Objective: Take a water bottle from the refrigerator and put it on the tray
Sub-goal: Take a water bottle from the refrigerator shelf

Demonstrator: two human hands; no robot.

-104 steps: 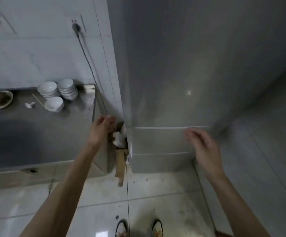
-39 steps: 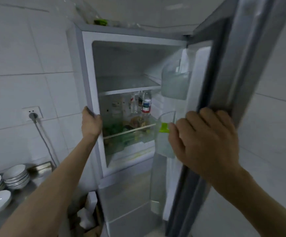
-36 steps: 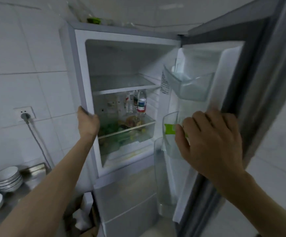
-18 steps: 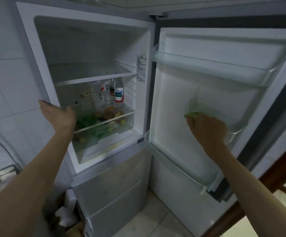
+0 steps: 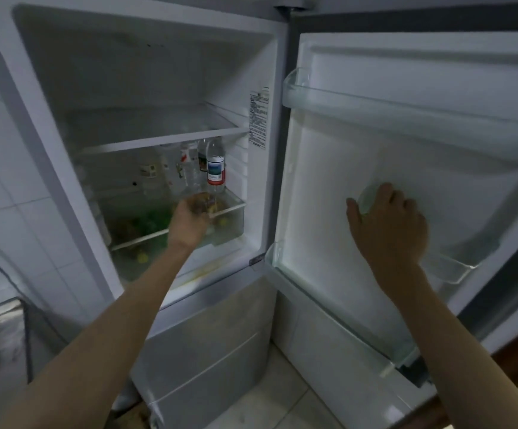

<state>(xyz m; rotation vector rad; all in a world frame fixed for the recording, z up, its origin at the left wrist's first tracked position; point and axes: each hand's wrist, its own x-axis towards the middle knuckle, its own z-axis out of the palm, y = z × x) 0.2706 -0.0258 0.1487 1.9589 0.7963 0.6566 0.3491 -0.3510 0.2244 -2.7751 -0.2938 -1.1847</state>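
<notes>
The refrigerator (image 5: 146, 72) stands open, its door (image 5: 344, 181) swung wide to the right. A clear water bottle (image 5: 216, 165) with a blue, white and red label stands upright on the lower glass shelf, with other bottles behind it. My left hand (image 5: 189, 221) reaches inside and sits just below the bottle's base, fingers curled and blurred; no grip on it shows. My right hand (image 5: 387, 224) rests on the middle door bin, fingers over its rim. No tray is in view.
The upper glass shelf (image 5: 158, 131) holds nothing I can make out. A clear crisper drawer (image 5: 146, 224) with green and yellow items sits below the bottles. Door bins (image 5: 375, 113) jut out above and below my right hand. A steel counter edge (image 5: 1, 317) lies at lower left.
The door went from closed to fully open. My left hand left the cabinet's edge and moved into the compartment toward the bottles. My right hand stays on the door bin.
</notes>
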